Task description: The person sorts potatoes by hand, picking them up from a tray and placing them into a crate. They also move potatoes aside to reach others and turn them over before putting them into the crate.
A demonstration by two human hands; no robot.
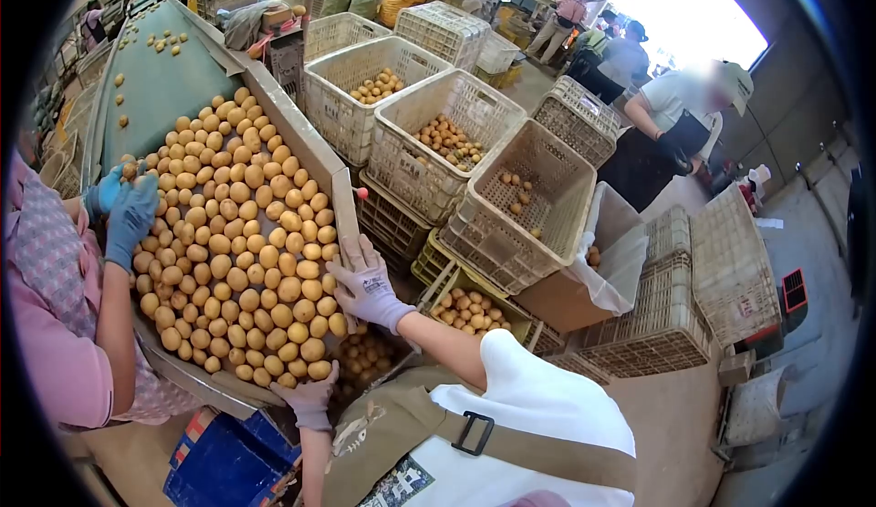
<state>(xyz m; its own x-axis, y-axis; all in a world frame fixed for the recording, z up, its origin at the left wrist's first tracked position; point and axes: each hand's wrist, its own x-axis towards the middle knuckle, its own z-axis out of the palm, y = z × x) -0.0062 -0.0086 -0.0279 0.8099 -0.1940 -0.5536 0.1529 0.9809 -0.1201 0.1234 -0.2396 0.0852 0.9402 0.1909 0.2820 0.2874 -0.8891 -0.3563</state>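
Small potatoes lie thickly over the sorting table, which has a raised metal rim. My right hand, in a pale glove, rests at the table's right edge beside the potatoes with its fingers apart. At the near corner, my left hand wears a similar glove; it touches the outermost potatoes with its fingers spread. Neither hand visibly grips a potato. Below and between my hands, more potatoes sit in a container partly hidden by the table edge and my right arm.
Across the table on the left, a co-worker's blue-gloved hands handle potatoes. A green conveyor belt runs behind. Plastic crates with potatoes stand stacked on the right. A blue bin is below. Other people work at the back right.
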